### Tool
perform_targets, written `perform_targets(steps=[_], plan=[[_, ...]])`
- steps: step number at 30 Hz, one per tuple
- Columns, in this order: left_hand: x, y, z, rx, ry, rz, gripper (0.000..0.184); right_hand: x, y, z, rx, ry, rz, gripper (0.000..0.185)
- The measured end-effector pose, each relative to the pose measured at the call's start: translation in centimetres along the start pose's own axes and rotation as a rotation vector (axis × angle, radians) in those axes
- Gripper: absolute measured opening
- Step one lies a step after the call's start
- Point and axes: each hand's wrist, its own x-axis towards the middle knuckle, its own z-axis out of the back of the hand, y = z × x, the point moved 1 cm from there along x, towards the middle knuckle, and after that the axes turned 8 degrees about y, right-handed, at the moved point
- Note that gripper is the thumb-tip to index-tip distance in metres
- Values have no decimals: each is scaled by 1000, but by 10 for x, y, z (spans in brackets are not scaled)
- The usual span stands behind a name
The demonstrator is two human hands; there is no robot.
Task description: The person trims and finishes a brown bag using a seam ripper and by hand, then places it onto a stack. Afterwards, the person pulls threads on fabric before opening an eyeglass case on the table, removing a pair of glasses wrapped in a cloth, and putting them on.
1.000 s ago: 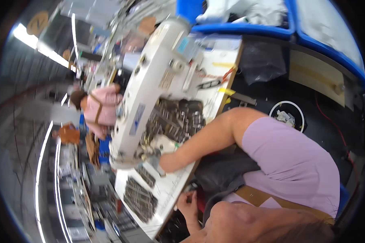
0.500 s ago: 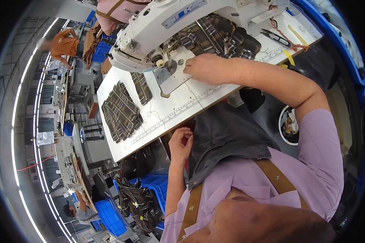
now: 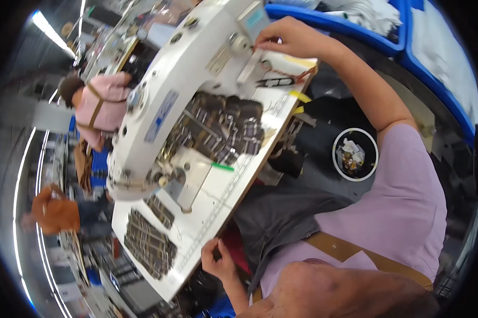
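My right hand is raised at the right end of the white sewing machine, beside a small round knob. Its fingertips are pinched together; what they hold, if anything, is too small to make out. Low at the table's front edge, my left hand hangs with loosely curled fingers, a gap between thumb and forefinger, and nothing in it. A green stick-like piece lies by the machine's bed plate. Plaid fabric pieces are bunched under the machine arm. More plaid pieces lie stacked at the left.
Black thread snips rest at the table's right end near a reddish cord. Below stands a round bin with scraps. Blue crates with white material line the right side. Other people are at the far left.
My right hand has gone from the machine's needle area to its right end. The green piece now shows on the bed. My left hand stays near the table edge; the view has turned.
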Motion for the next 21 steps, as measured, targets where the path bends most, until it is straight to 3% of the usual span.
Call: perform_targets(steps=[4, 5, 8, 9, 10, 11, 15, 19, 21], plan=[[22, -10, -2, 123, -129, -164, 12, -15, -125, 53, -308, -223, -184, 18], [32, -10, -3, 190, -145, -215, 13, -17, -127, 73, -277, -153, -373, 25], [56, -17, -7, 305, -168, -228, 19, 8, -173, 77, -304, -184, -450, 33], [65, -19, -11, 337, -205, -246, 21, 21, -173, 70, -319, -228, -365, 18], [74, -20, -16, 367, -243, -264, 23, 27, -159, 69, -339, -207, -284, 18], [78, -12, -23, 254, -227, -150, 33, 42, -166, 63, -340, -213, -289, 18], [95, -27, -37, 489, -156, -94, 51, 84, -209, 27, -386, -147, -345, 21], [97, -24, -35, 478, -49, -64, 55, 115, -219, 15, -306, -26, -532, 32], [91, 8, -44, 371, -45, -21, 54, 115, -220, 5, -248, -71, -460, 33]])
